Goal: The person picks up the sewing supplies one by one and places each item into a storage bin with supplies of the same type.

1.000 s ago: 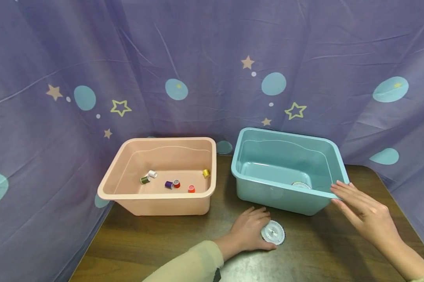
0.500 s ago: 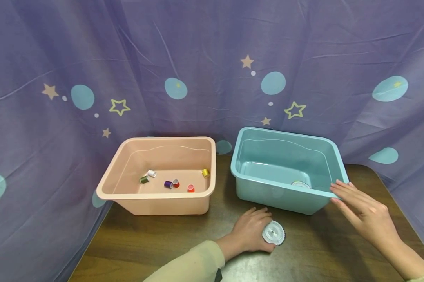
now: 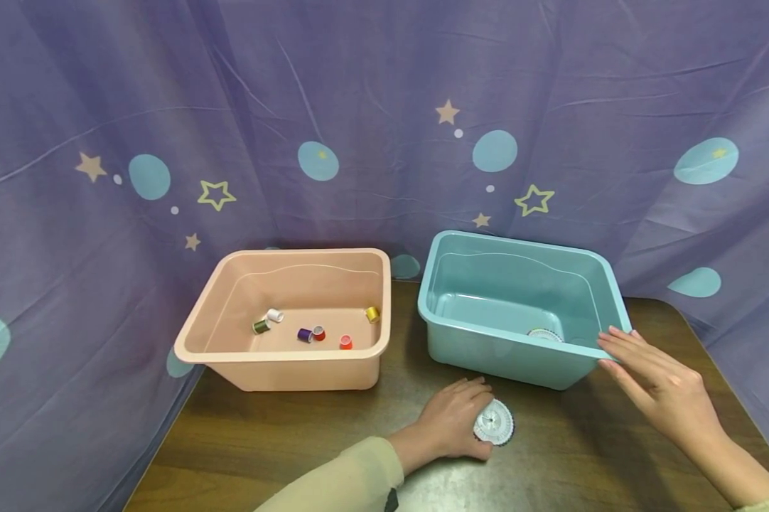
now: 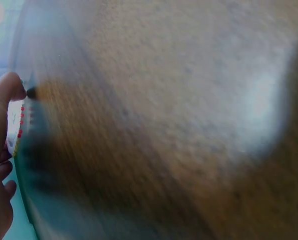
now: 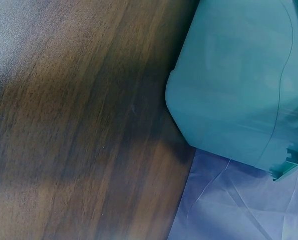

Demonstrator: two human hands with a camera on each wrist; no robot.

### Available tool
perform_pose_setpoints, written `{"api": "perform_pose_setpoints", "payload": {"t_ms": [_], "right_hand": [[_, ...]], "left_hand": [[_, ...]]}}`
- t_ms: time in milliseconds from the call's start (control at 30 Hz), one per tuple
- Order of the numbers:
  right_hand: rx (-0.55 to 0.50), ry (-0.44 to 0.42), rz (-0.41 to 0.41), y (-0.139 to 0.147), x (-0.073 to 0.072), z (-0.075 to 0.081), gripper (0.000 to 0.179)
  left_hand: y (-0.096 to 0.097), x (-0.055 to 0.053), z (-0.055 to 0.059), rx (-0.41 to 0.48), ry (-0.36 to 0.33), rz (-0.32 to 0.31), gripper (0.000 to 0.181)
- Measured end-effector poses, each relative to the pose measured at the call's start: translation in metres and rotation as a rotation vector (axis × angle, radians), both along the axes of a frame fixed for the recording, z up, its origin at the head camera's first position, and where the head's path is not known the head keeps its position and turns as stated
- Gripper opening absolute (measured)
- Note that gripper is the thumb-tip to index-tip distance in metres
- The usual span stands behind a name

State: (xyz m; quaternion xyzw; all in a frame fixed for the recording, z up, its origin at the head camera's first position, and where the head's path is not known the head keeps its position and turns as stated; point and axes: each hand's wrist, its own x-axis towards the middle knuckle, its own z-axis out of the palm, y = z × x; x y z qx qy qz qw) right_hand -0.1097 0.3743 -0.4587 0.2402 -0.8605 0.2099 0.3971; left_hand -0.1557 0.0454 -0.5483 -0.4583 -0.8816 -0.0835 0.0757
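Observation:
My left hand [image 3: 455, 419] holds a round white wheel of pearl-headed sewing pins [image 3: 495, 422] at its left side, thumb at the lower edge and fingers at the upper. The wheel is just in front of the teal bin [image 3: 487, 348]. In the left wrist view, red and yellow pin heads line the edge of the pin wheel [image 4: 21, 120] beside the thumb. My right hand [image 3: 669, 391] rests with extended fingers on the teal bin's front right rim. Inside that bin, another pin wheel [image 3: 544, 334] is partly hidden by the front wall.
A peach bin [image 3: 282, 357] stands on the left, holding several small thread spools, among them a purple spool [image 3: 305, 335] and a yellow spool [image 3: 373, 313]. Both bins sit on a brown wooden table [image 3: 282, 434], and a purple curtain [image 3: 372, 85] hangs behind.
The pin wheel has shifted slightly left and turned a little in my left hand. The left thumb has drawn back leftward along its edge. My right hand stays on the rim.

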Motion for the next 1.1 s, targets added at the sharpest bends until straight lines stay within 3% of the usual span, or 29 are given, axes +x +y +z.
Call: {"api": "perform_pose_setpoints", "payload": {"t_ms": [267,567,833,1100], "right_hand": [[0.003,0.005,0.006,0.001,-0.001,0.0,0.049],[0.006,0.008,0.003,0.0,-0.001,0.001,0.05],[0.005,0.018,0.006,-0.001,0.0,0.002,0.051],[0.016,0.016,0.0,0.0,0.0,0.001,0.051]], "left_hand": [[-0.008,0.003,0.003,0.024,0.084,-0.057,0.081],[-0.017,0.005,0.017,0.048,0.216,-0.119,0.082],[-0.03,0.004,0.032,0.16,0.256,-0.185,0.083],[-0.039,0.003,0.049,0.165,0.331,-0.233,0.081]]}}
